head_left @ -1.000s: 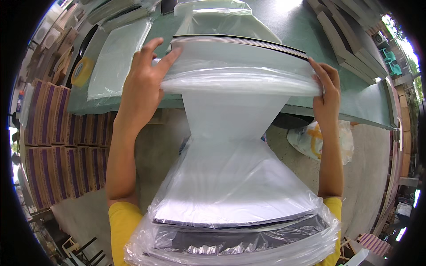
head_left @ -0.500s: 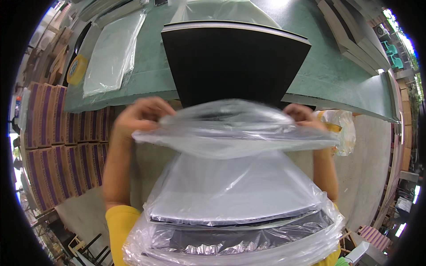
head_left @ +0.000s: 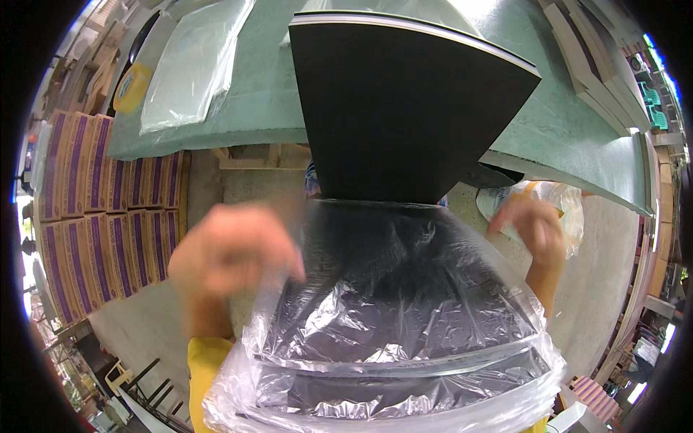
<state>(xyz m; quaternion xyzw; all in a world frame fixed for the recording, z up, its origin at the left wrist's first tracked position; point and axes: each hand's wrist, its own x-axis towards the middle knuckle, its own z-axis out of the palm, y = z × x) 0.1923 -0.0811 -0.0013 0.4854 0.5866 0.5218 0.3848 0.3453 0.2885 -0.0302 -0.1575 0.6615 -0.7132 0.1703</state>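
A large flat black panel [head_left: 411, 108] with a thin white layered edge rises at the centre, its far end over the green table. Below it a clear plastic bag [head_left: 404, 289] lies over a dark flat surface, wrinkled and shiny. Crumpled bag edges [head_left: 245, 375] bunch up nearest my body. My left hand [head_left: 234, 249] hovers by the left side of the bag, its fingers smeared by motion. Off the bag's right side, my right hand [head_left: 533, 224] is raised with fingers partly apart, slightly blurred, nothing visible in it.
The green table [head_left: 267, 108] spans the far side. On it lie clear plastic sheets [head_left: 195, 65], a yellow tape roll [head_left: 133, 88] and long pale boards [head_left: 588, 68]. Stacked brown and purple cartons [head_left: 86, 238] stand left. A crumpled plastic bag [head_left: 567, 206] sits beyond my right hand.
The loose clear bag held up between both hands now lies over the dark surface. Both hands have let go and moved nearer my body. The white sheet surface seen before is out of sight.
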